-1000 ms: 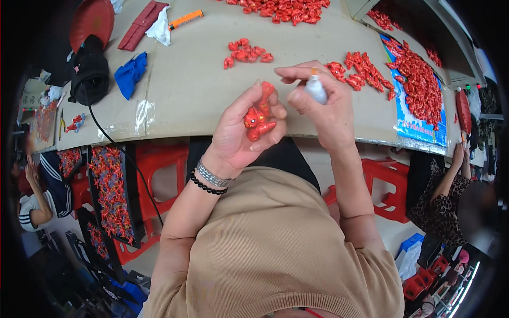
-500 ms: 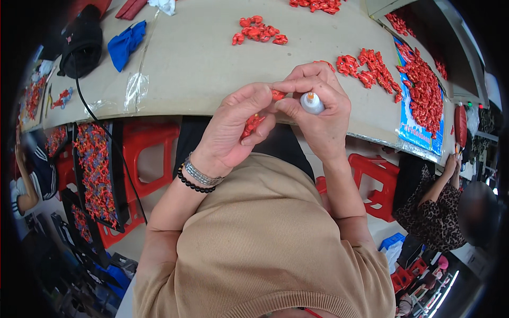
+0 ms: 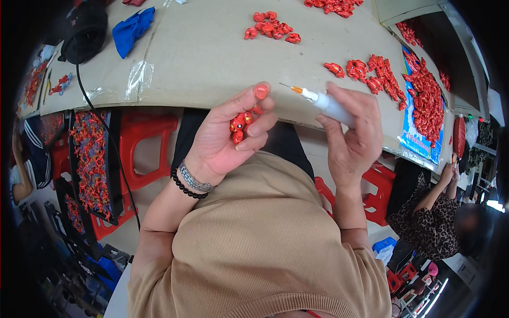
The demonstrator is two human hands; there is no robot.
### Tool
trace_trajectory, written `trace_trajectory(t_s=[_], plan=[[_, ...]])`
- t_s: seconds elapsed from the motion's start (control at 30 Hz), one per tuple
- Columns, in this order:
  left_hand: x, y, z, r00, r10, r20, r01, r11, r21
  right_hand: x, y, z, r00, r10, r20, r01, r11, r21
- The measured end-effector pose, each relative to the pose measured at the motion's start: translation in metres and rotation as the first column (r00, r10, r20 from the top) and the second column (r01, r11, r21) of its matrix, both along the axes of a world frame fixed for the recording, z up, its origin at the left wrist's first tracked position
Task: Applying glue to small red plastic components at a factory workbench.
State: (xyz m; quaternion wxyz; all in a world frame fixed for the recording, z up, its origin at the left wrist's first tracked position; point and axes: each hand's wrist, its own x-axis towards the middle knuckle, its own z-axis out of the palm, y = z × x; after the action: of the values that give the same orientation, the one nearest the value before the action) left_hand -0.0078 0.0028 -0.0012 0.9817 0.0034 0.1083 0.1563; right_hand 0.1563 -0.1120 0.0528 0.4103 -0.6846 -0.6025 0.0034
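Holding your left hand [image 3: 225, 140] palm-up just off the near table edge [image 3: 175, 98], you curl the fingers [image 3: 258, 127] loosely around a small red figure [image 3: 239, 126], which sits in the hollow between the thumb above it and the bent fingertips to its right. A small red piece, perhaps a cap or a separate part, rests on the thumb tip [image 3: 261, 91]; the view is too small to tell which.

Right of those fingers, across a clear gap, your right hand [image 3: 354, 132] wraps a white applicator bottle [image 3: 330, 106]. Its fingers close firmly around the body, and the orange nozzle [image 3: 297, 89] with a fine needle points left toward the thumb tip without touching anything.

As a judgement of progress: this one figure looks mid-treatment, with the needle not yet on it. Beyond your fingertips the tabletop carries a small red cluster [image 3: 270, 25] up ahead, and further right looser groups [image 3: 371, 71] and a dense heap on a blue sheet [image 3: 427, 98]. Which of these are finished and which wait cannot be told from here, though plenty of pieces lie out. Off past your right hand another person [image 3: 432, 206] sits at the table's end.
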Motion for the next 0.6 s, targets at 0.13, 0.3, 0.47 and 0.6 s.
trace_trajectory(t_s=[0.13,0.3,0.47,0.6], plan=[[0.000,-0.004,-0.001,0.997,0.022,0.068,-0.016,0.995,-0.099,0.002,-0.003,-0.010,0.993,-0.020,-0.115,0.041,0.982,0.185],[-0.001,-0.006,0.003,0.999,0.025,0.035,-0.021,0.991,-0.129,0.002,-0.001,-0.012,1.000,0.006,0.020,-0.010,0.982,0.188],[0.001,-0.007,0.002,1.000,0.016,0.001,-0.015,0.983,-0.181,0.001,0.002,-0.016,0.996,0.014,0.087,-0.030,0.981,0.192],[0.002,-0.008,-0.001,1.000,0.001,0.002,-0.001,0.978,-0.207,0.002,0.005,-0.019,0.994,0.011,0.107,-0.032,0.981,0.193]])
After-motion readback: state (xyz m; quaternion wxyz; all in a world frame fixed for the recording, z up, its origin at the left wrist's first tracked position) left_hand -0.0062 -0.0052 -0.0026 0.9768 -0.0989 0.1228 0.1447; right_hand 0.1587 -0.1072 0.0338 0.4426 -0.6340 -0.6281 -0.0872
